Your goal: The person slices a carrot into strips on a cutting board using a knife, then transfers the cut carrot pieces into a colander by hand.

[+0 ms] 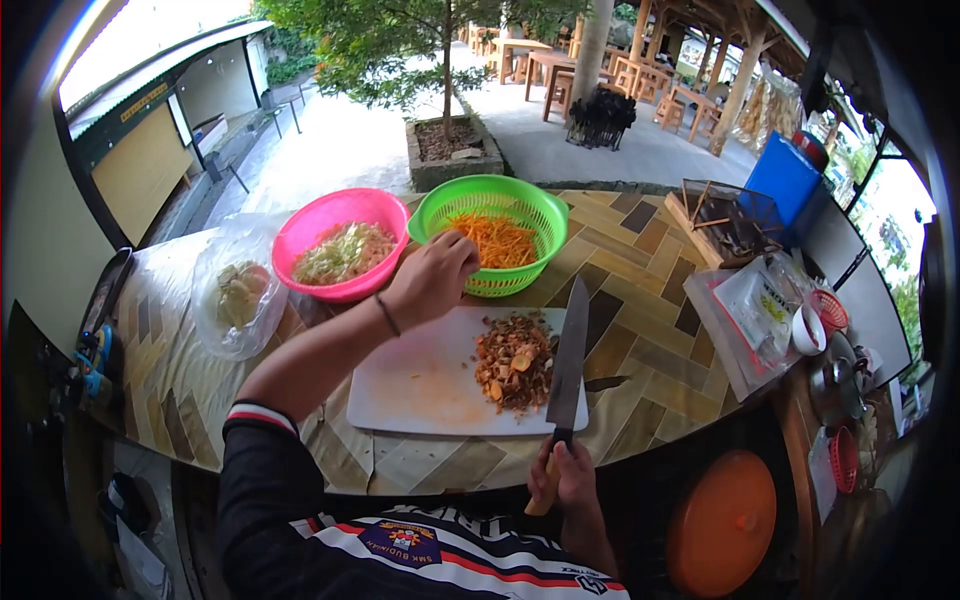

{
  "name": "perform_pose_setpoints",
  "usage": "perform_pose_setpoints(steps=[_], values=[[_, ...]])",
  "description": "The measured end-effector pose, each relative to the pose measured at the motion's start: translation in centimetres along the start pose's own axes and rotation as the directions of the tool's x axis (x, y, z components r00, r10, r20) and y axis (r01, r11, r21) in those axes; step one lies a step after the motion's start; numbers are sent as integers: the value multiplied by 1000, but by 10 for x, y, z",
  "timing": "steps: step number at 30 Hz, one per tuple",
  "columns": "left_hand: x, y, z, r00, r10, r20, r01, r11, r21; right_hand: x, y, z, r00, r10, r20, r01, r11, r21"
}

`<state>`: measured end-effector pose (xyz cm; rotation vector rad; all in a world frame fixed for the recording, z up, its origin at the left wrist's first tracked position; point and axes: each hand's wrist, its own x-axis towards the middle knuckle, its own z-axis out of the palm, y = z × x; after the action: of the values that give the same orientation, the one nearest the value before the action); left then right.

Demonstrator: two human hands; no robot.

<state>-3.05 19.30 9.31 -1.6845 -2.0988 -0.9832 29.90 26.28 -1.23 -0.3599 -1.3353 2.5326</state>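
My left hand [432,277] reaches over the near-left rim of a green colander [549,228], its fingers curled down beside the shredded carrots [503,242]. What those fingers hold, if anything, is hidden. In my right hand [572,474] is a large kitchen knife [567,372], gripped by its handle with the blade pointing away from me. The blade lies over the right edge of a white cutting board [395,392]. Chopped brown pieces [511,362] form a pile on the board, left of the blade.
Left of the colander stands a pink basin [284,243] with shredded pale vegetables. Beside it lies a clear plastic bag [236,312] with pale contents. At the table's right are a tray [725,335] with packets and a white bowl [808,330]. An orange lid [722,525] sits below right.
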Motion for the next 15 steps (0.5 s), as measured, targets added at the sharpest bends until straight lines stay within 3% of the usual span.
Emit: perform_pose_setpoints(steps=[4,7,13,14,15], values=[[98,-44,43,963,147,224,-170,982,85,-1,6,2,995,-12,-102,16,999,30],[142,-60,69,872,70,485,-164,974,155,-1,7,1,996,-51,-75,55,997,56],[138,-84,99,880,146,452,-195,979,63,-1,5,-6,999,41,-3,-40,992,117],[131,-86,93,896,248,368,-295,953,74,0,2,-7,997,70,23,-72,988,134],[126,-87,87,913,194,359,-238,968,84,0,0,-7,994,99,51,-105,983,151]])
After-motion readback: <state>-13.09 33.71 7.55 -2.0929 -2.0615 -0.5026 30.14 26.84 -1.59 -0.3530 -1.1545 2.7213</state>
